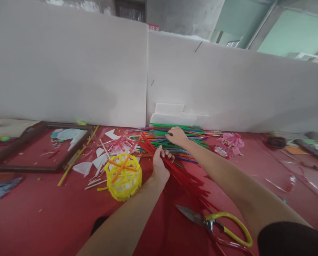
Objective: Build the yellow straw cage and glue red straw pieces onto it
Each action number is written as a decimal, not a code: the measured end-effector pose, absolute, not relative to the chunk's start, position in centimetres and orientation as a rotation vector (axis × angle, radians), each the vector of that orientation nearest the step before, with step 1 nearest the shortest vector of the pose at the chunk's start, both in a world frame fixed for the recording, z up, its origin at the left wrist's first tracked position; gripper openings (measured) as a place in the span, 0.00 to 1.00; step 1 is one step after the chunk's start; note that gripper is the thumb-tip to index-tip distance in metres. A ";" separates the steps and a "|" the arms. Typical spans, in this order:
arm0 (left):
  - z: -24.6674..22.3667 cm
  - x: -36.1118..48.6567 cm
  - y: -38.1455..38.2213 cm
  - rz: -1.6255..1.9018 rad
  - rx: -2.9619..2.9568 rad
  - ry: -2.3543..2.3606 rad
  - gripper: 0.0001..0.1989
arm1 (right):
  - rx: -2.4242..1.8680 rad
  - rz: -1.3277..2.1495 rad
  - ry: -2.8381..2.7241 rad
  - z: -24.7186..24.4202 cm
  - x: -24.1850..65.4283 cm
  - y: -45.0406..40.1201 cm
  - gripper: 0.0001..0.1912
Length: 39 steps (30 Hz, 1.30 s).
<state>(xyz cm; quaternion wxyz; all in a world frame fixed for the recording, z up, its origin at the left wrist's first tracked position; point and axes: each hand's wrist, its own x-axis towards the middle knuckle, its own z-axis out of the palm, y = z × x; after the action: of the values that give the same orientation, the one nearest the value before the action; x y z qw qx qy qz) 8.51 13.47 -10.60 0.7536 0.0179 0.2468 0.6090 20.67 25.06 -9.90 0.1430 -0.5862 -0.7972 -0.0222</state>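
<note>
A bundle of red pipe cleaners (184, 178) runs slantwise over the red table, and my left hand (161, 163) is wrapped round its upper part. Beyond it, my right hand (177, 137) reaches onto a pile of green, blue, purple and orange pipe cleaners (159, 136); its fingers are bent together over green ones, and what they pinch is too small to make out. Left of my left hand sits a yellow openwork ball (123, 177) with orange strips crossed on top. Scissors (208, 222) with yellow and red handles lie nearest me, below the red bundle.
White boards (95, 71) stand along the back. A dark frame (22, 169) lies at left, with paper scraps (100, 160) beside the ball. Pink paper pieces (232, 143) lie right of the pile. A dark coil (276, 141) is at far right.
</note>
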 end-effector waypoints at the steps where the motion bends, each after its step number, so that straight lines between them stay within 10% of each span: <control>1: -10.6 8.5 13.5 1.329 0.041 0.538 0.21 | -1.681 -0.073 -2.282 -9.6 20.6 25.0 0.13; 29: -11.2 8.9 13.8 1.325 0.045 0.513 0.20 | -1.687 0.090 -2.414 -6.7 12.3 28.8 0.15; 39: -11.1 8.8 13.6 1.338 0.035 0.549 0.16 | -1.275 -0.003 -1.989 1.5 13.7 29.2 0.11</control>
<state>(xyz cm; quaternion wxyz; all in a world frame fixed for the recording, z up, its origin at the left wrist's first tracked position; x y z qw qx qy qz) 8.85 13.64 -11.14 0.7497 0.0160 0.2510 0.6122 13.69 29.25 1.50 0.3799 -0.4992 -0.7787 -0.0012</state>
